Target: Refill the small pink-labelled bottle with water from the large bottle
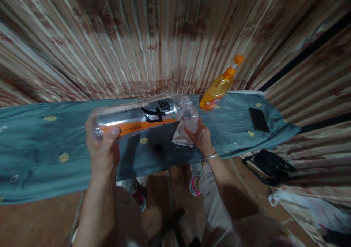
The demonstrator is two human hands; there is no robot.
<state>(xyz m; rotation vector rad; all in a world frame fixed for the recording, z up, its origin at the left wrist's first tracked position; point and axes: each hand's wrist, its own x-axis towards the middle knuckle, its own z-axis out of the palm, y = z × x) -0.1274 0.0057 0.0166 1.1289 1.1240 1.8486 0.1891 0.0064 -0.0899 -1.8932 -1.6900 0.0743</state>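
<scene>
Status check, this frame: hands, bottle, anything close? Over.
Left hand gripping bottle, held sideways. Right hand holding clear cup by its neck. Pale cloth, pump bottle nearby.

Phone (pixel 259 120) right of pump bottle (pixel 217 92) (both on tablecloth (pixel 233 130)), curtain (pixel 164 57) behind.

Tabletop (pixel 33 141) cut off at L edge, curtain (pixel 137 27) at top. Most fingers of L hand (pixel 104 152) hidden behind bottle (pixel 134 119); small label print too tiny to read. R hand (pixel 203 137) partly hides pale cloth (pixel 181 135); clear piece (pixel 192 118) there too blurry to ID. Dark spot (pixel 158 147), approx. mid-tabletop, unclear. White fabric (pixel 307 208), near R, cut off.
</scene>
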